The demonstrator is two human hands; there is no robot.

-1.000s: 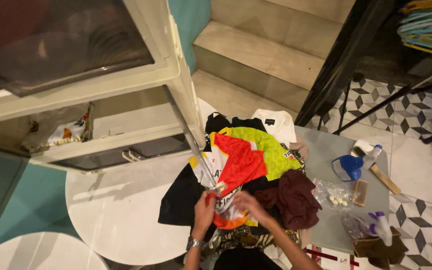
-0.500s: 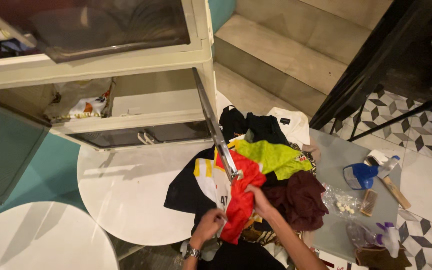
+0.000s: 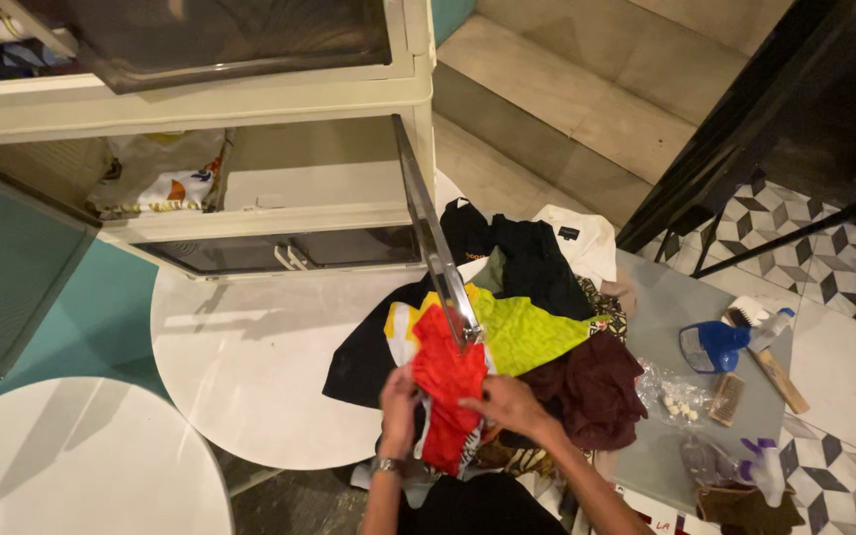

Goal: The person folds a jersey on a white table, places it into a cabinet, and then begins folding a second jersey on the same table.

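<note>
Left hand (image 3: 398,394) and right hand (image 3: 510,403) both gripping red shirt (image 3: 447,381), I see clothes pile (image 3: 547,327) on round table (image 3: 250,367)

The red shirt (image 3: 448,381) is more bunched than a second ago, gathered into a narrow fold. The left hand (image 3: 398,411) has risen to its 9 o'clock edge; the right hand (image 3: 509,404) now presses at 3 o'clock.

Both hands (image 3: 458,406) on red garment (image 3: 445,381)
</note>
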